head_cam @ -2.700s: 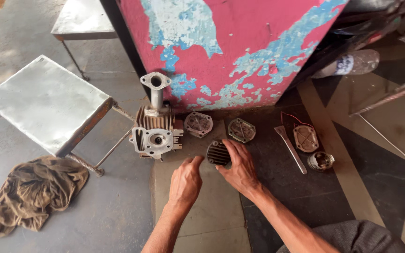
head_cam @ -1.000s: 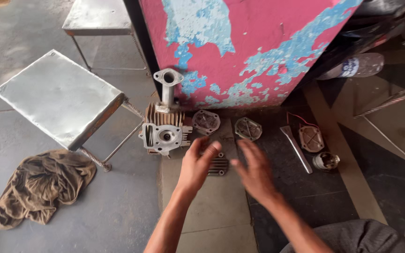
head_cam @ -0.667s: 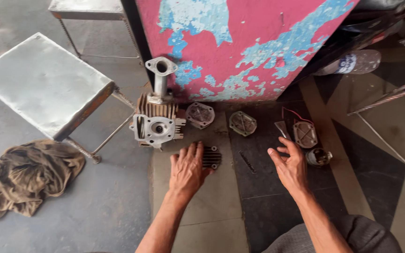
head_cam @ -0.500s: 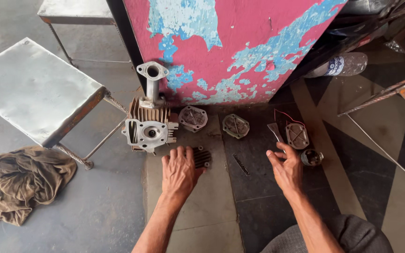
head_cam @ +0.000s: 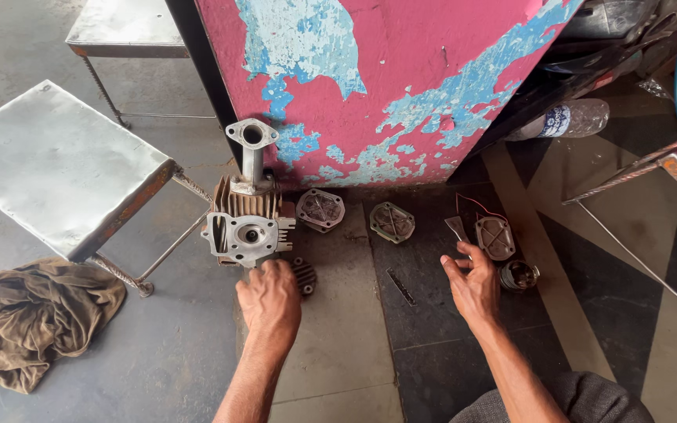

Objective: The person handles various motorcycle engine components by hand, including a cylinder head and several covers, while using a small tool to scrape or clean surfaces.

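Bare and palm-down, the left hand (head_cam: 269,296) lies over the floor with its fingers loosely spread, fingertips on or just over a small dark finned cover (head_cam: 304,276); whether it grips the part cannot be told, since only the cover's right edge shows past the knuckles. Just beyond that hand stands a grey finned cylinder head (head_cam: 247,222) with an upright pipe stub, its front face touching or nearly touching the fingertips. The right hand (head_cam: 473,283) hovers half open, fingers curled, thumb apart, holding nothing that can be seen; its fingertips are at the lower end of a flat metal blade (head_cam: 457,229). Just right of it lie an oval cover plate (head_cam: 495,237) and a round piston-like part (head_cam: 519,275). Between the two hands a thin dark strip (head_cam: 401,287) lies on the floor, with two more cover plates (head_cam: 320,209) (head_cam: 392,222) farther off by the pink and blue wall
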